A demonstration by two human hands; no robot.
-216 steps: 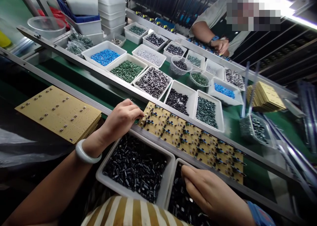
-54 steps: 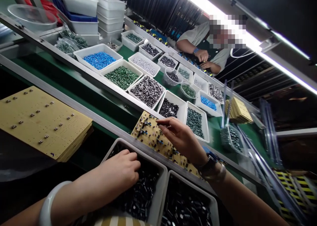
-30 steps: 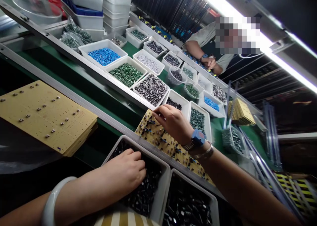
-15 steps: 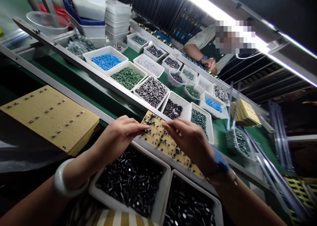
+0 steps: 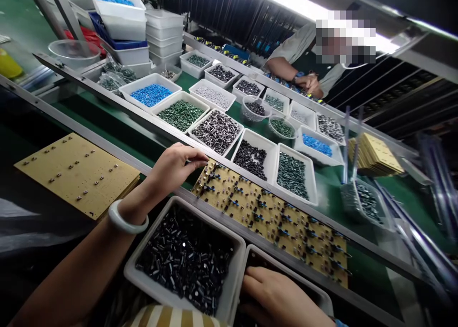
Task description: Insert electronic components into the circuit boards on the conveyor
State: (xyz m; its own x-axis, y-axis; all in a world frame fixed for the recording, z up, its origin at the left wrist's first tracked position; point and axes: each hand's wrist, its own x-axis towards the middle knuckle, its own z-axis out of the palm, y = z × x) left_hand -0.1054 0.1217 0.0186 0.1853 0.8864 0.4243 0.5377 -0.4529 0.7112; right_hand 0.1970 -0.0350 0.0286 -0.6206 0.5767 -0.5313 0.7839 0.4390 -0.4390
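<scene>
A: What is found, taken from the largest down?

B: A green belt (image 5: 107,113) is flanked by metal rails. Between them a yellow circuit board (image 5: 270,217) is laid, with many parts mounted on it.

A: And below the near rail?

B: A left front bin (image 5: 232,269) and a right front bin (image 5: 324,292) are set side by side. A bin could be tipped and its load spilled, if it were caught by a forearm.

A: How are the hands placed?

B: The left hand (image 5: 173,167) is held at the board's upper left end, fingertips close together; whether anything is gripped cannot be told. The right hand (image 5: 277,289) is dipped into the right front bin, its fingers hidden, so its grasp cannot be told.

A: And the smallest things?

B: Black components (image 5: 182,260) are heaped in the left front bin. Mounted parts (image 5: 234,203) could be bent or dislodged, should they be brushed by a sweeping wrist.
</scene>
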